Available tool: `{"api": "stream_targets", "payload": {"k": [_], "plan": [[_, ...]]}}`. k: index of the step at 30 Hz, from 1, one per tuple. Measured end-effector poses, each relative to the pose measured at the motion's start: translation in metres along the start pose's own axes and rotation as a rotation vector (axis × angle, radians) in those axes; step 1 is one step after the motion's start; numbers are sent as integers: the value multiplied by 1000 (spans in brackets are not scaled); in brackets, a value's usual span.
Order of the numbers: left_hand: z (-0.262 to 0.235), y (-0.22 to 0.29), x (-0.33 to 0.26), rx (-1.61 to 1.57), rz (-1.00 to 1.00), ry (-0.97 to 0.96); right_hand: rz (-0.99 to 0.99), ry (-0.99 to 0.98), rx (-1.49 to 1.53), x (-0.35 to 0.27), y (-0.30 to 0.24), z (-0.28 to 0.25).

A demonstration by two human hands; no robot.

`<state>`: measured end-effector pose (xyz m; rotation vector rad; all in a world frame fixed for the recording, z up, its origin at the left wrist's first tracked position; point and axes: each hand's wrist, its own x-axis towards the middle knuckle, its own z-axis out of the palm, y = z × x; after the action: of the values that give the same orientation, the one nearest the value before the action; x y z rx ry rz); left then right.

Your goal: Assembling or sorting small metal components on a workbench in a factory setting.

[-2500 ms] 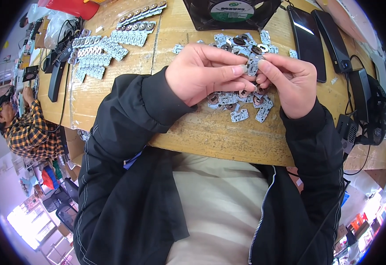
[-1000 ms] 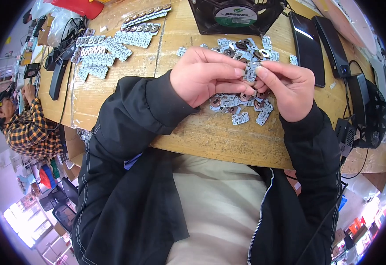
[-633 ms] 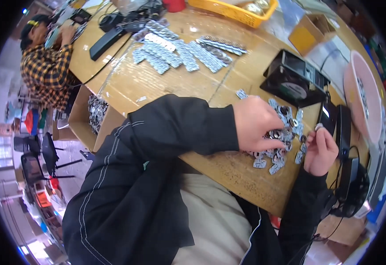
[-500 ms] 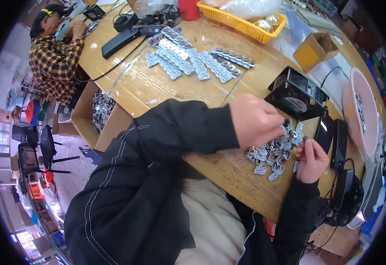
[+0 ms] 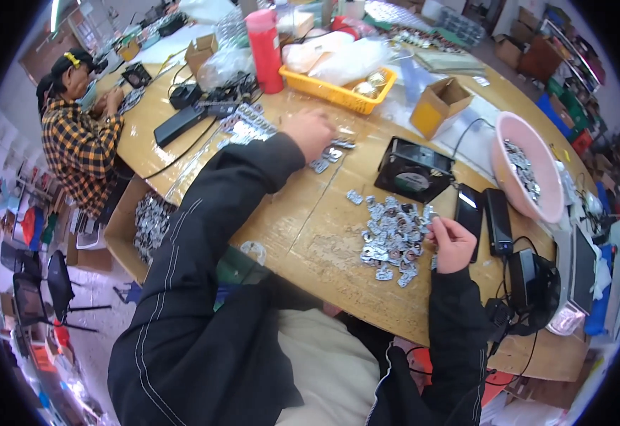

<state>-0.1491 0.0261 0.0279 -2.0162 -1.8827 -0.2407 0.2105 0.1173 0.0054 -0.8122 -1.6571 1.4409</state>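
Note:
My left hand [image 5: 310,133] reaches over the rows of small flat silvery pieces [image 5: 247,124] on the far part of the table. Its bent fingers are slightly blurred and point down at the right end of the rows; whatever they hold is hidden. Close to the right side of a loose pile of similar pieces [image 5: 394,238], my right hand [image 5: 454,246] is closed, thumb and forefinger pinching one small silvery piece [image 5: 432,215]. Some pieces in the pile show round, darker metal parts. One piece [image 5: 354,197] lies apart at the pile's upper left.
Behind the pile stands a black fan [image 5: 414,170], with a phone [image 5: 468,213] and a black box-shaped device [image 5: 497,221] to its right. A pink basin [image 5: 546,186], yellow basket [image 5: 338,92], red bottle [image 5: 264,53] and open carton [image 5: 438,110] surround the work area. A co-worker [image 5: 81,142] sits far left.
My left hand has moved from the pile up and leftward to the rows. My right hand stays beside the pile, still pinching a piece. The whole view has shifted.

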Motion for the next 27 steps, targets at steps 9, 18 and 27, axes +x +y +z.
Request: {"api": "stream_targets", "payload": {"k": [9, 18, 27], "plan": [[-11, -3, -40, -221, -157, -29, -5, -17, -41, -7, 8, 17], [-9, 3, -31, -35, -174, 23, 1, -24, -89, 1, 9, 12], [2, -5, -50, -960, -503, 625, -64, -46, -157, -4, 2, 14]]}}
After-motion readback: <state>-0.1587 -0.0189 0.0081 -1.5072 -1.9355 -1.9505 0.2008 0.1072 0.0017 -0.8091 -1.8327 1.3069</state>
